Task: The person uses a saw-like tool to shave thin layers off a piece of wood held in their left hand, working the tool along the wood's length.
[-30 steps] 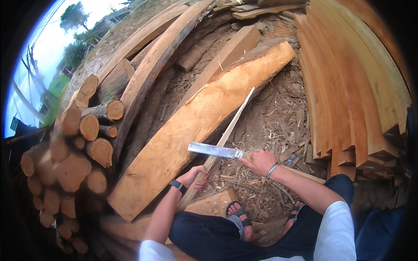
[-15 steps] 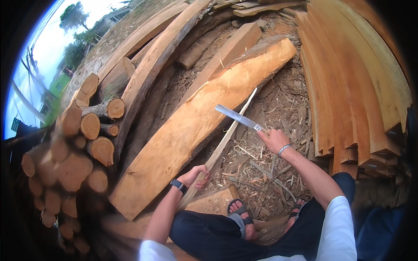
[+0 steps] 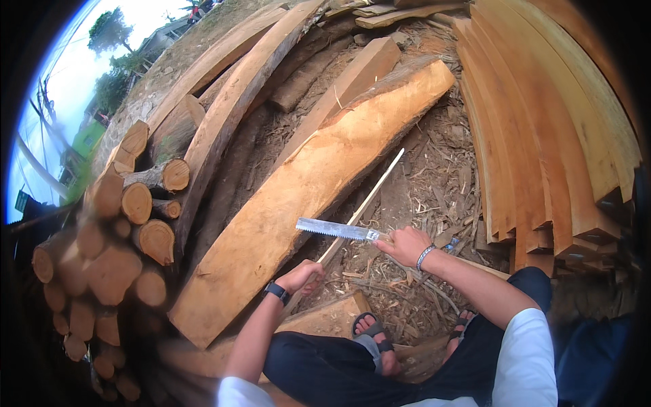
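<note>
A thin, pale wooden stick (image 3: 367, 201) slants up and away to the right from my left hand (image 3: 302, 277), whose fingers wrap round its lower part. My right hand (image 3: 407, 245) grips the handle of a hand saw (image 3: 332, 228). The saw's toothed metal blade points left and lies across the stick, a little beyond my left fist. From this angle I cannot tell whether the blade touches the wood. Just left of the stick lies a thick, rough-sawn slab (image 3: 298, 197) with bark along its edge.
Cut logs (image 3: 115, 271) are stacked on the left, with long timber beams (image 3: 234, 108) behind them. Long boards (image 3: 522, 149) stand piled on the right. Wood chips (image 3: 434, 183) cover the ground. A short plank (image 3: 329, 317) lies by my sandalled feet.
My right hand has drawn the saw toward me and to the left, and the blade now lies flatter, nearer my left hand. The stick's far end has dropped slightly.
</note>
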`<state>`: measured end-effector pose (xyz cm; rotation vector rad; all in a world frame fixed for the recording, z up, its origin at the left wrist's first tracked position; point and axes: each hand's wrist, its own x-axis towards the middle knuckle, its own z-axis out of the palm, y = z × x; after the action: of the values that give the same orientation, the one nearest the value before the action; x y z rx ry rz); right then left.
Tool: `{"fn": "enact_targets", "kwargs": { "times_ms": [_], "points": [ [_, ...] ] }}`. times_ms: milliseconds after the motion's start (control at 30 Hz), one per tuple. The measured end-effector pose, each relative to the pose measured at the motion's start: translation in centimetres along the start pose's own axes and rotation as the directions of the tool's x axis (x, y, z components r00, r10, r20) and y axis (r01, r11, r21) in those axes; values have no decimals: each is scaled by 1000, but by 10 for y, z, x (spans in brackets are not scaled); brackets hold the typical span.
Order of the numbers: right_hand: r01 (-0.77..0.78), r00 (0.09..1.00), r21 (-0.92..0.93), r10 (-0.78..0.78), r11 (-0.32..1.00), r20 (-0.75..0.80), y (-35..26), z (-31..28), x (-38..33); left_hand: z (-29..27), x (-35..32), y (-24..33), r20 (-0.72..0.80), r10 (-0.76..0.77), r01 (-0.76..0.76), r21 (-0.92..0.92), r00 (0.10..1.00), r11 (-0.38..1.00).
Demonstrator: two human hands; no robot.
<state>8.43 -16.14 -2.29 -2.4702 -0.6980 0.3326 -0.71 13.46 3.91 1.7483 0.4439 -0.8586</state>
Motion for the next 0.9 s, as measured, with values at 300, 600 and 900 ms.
{"fn": "enact_targets", "kwargs": {
  "times_ms": [300, 600, 900],
  "points": [
    [-84, 996, 60, 86, 995, -35, 15, -8, 8, 8, -5, 11, -171, 24, -10, 79, 985, 997],
    [-83, 996, 46, 85, 996, -41, 14, -9, 8, 7, -6, 13, -226, 110, -62, 211, 968, 976],
    [-124, 975, 103, 141, 987, -172, 21, -35, 9, 0, -2, 2, -105, 157, -147, 96, 982, 984]
  ]
}}
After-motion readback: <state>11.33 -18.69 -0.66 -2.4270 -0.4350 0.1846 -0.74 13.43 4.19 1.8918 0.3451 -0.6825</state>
